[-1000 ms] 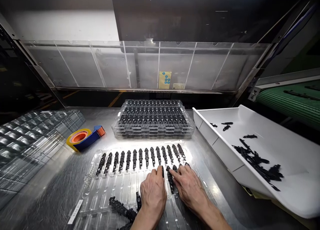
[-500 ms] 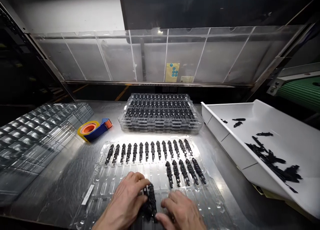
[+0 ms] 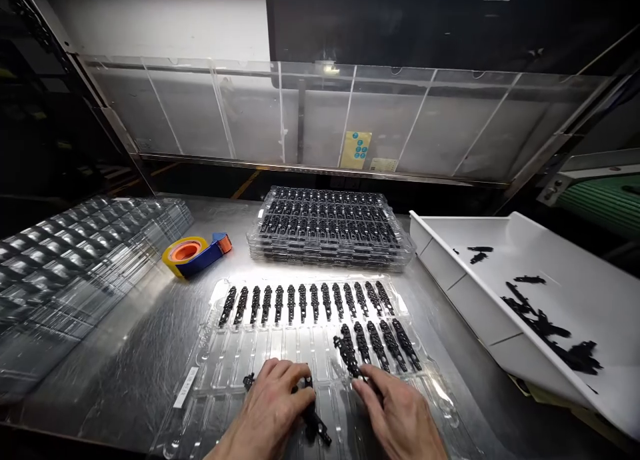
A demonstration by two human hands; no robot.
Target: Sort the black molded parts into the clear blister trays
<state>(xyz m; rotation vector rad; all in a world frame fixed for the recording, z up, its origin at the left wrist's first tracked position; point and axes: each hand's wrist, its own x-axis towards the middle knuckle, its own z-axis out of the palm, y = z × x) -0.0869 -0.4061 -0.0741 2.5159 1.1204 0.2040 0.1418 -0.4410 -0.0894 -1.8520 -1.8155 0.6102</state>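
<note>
My right hand pinches the near end of a slim black plastic part, held at a slant over the left end of the second row in a clear plastic tray. My left hand is closed around several more black plastic parts. Some stick out below its thumb, and one end shows at its left side; how many are inside the fist is hidden. A full back row of black parts lies in the tray. Several others lie side by side at the second row's right.
A stack of filled clear trays stands behind. Stacked clear trays are at left, beside a tape dispenser. A white bin with loose black parts is at right. A clear panel hangs above the metal table.
My right hand has taken a black part and moved it up to the second row. My left hand has shifted right, still holding parts. The whole view has moved slightly.
</note>
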